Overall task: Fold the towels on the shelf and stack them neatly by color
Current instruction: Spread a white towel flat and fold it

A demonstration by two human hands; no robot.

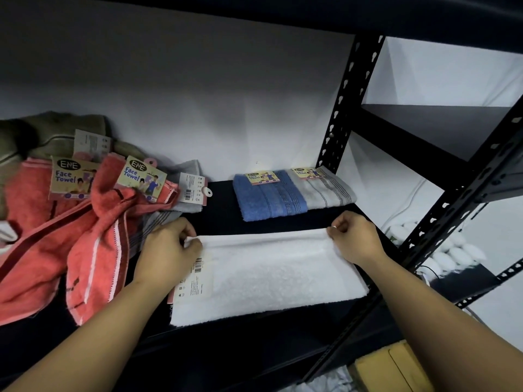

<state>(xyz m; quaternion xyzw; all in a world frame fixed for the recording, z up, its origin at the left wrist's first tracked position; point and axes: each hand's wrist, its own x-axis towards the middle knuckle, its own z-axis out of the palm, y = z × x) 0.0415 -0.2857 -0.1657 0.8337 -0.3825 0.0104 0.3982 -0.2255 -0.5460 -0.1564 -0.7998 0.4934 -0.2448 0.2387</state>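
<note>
Step in hand: folding the white towel [271,275], judged from both hands pinching its far edge at the two corners.
Left hand [169,250]: centre-left of the frame, fingers curled and pinching the towel's far left corner, just above the printed label [195,278].
Right hand [353,239]: centre-right, fingers curled and pinching the far right corner, thumb and forefinger closed on the rolled edge.
Doing it well: lift both corners together and level, so the far edge stays straight; bring it to the near edge and match the corners before letting go; smooth from the fold outward to press out air. Keep the label tucked inside if a clean face is wanted.
Risk: the towel's near edge lies close to the front lip of the shelf [220,199], so a hard pull could drag it off.
White towel, place: lower centre of the frame, flat on the dark shelf, between the two hands.
White towel, look: plain white terry, soft pile, far edge thickened into a slight roll.
Folded already: blue towel [268,198] and grey towel [325,188], side by side and touching, at the back, centre-right.
Left to fold: coral towels [70,230] heaped at the left, an olive towel [51,131] behind them in the upper left.
</note>
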